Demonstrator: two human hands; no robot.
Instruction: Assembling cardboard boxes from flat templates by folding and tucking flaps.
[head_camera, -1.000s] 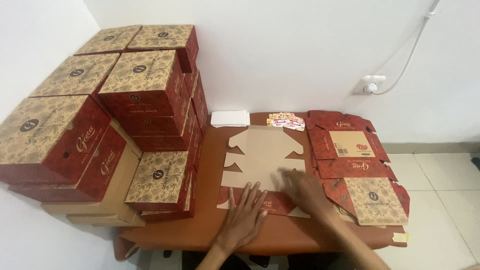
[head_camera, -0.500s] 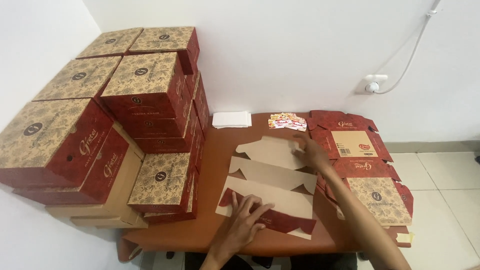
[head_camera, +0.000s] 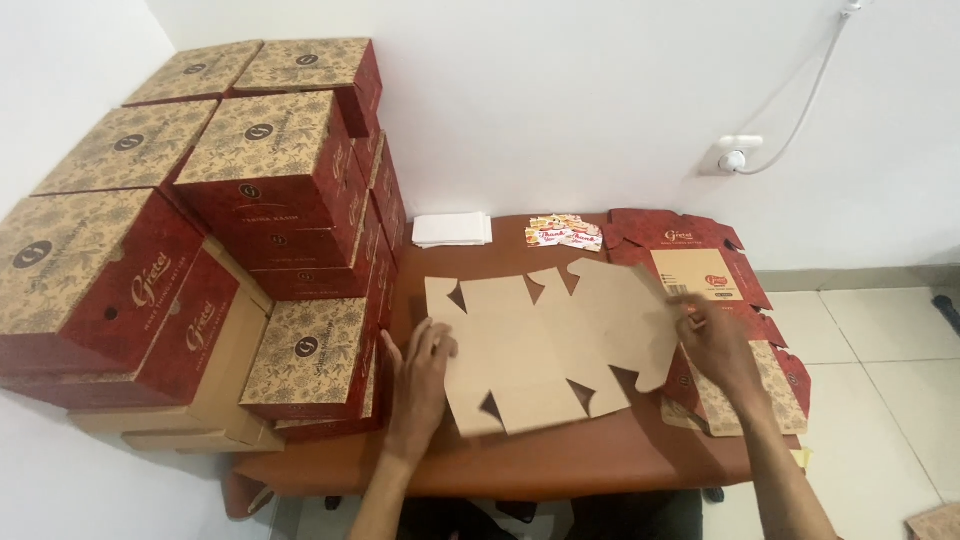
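Brown cardboard, an unfolded box blank (head_camera: 545, 345) with its plain inner side up, lay spread flat on the reddish-brown table (head_camera: 560, 465), roughly in the middle of it. The left hand (head_camera: 418, 372) rested palm down with its fingers stretched out flat on the blank's left edge, gripping nothing. The right hand (head_camera: 712, 342) was at the blank's right edge, its fingers curled where a side flap met the pile beside it; whether they pinched the flap or only touched it could not be told. Under and behind that hand sat a stack of flat red blanks (head_camera: 700, 270), printed sides up, reaching toward the wall. To the left of the table rose a big stack of assembled boxes (head_camera: 250, 200), red on the sides with tan patterned lids, the nearest of them just beside the left hand. At the back of the table, near the wall, lay a small pile of white paper (head_camera: 452, 229) and, a little to its right, some colourful printed cards (head_camera: 563, 232).
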